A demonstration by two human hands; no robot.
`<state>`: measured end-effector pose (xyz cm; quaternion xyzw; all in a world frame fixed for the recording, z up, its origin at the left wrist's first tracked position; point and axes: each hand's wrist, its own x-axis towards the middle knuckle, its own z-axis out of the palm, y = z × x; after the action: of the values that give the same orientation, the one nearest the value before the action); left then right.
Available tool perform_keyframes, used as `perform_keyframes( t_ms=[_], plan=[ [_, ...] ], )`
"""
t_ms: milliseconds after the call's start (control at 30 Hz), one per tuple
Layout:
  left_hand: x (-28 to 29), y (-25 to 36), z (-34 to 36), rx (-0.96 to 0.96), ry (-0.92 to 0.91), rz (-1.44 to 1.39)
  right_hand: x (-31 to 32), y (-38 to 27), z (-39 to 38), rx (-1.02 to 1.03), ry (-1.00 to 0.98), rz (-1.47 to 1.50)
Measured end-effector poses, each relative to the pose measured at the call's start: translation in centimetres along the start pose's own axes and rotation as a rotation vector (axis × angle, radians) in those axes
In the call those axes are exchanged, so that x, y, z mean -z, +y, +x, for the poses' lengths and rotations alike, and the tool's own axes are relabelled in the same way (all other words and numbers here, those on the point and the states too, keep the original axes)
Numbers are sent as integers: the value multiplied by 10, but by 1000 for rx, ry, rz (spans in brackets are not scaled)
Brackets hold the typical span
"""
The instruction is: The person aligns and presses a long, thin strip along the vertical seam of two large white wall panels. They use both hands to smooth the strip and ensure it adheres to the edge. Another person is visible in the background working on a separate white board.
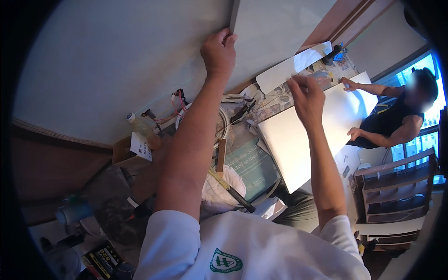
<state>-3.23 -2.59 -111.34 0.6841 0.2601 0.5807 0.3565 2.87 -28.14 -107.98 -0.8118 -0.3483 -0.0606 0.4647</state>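
My left hand (218, 52) is raised against the large grey wall surface (126, 60), its fingers curled closed at the lower end of a pale panel's edge (234, 16). What those fingers pinch, if anything, is hidden. Farther right, my right hand (309, 100) is held up with thumb and fingertips pinched together. Its fingertips overlap a long white strip (275, 74) in the picture; I cannot tell whether they touch it or hold something small. Beyond the right forearm lies a big white board (291, 144).
At the right, a person (392, 112) has both hands at the white board's far edge. Below my arms are a hammer (233, 193), coiled white cable (224, 123) and newspaper (275, 100). A bottle (140, 128) and small carton (133, 151) stand left. A wooden rack (396, 189) stands right.
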Motion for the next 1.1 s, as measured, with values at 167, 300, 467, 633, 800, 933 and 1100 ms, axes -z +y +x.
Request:
perform_keyframes(
  t_ms=[167,300,467,633,800,933,1100],
  plan=[
    [-1,-1,-5,-20,18,-13,-67,-66,81,324,26,-349],
    [1,-8,-10,-66,28,12,-106,-102,93,171,-28,-477],
    [1,-10,-12,-44,63,-33,-121,-100,101,112,17,-516],
    [2,-15,-11,-92,71,-44,-122,-107,105,84,-23,-608],
    [9,-32,-27,119,5,-123,-68,-136,125,410,-133,-729],
    [5,-40,-32,96,-4,-166,-49,-158,150,985,-46,-398],
    [0,-48,-34,24,37,-151,-42,-167,150,1222,10,-346]
  ],
)
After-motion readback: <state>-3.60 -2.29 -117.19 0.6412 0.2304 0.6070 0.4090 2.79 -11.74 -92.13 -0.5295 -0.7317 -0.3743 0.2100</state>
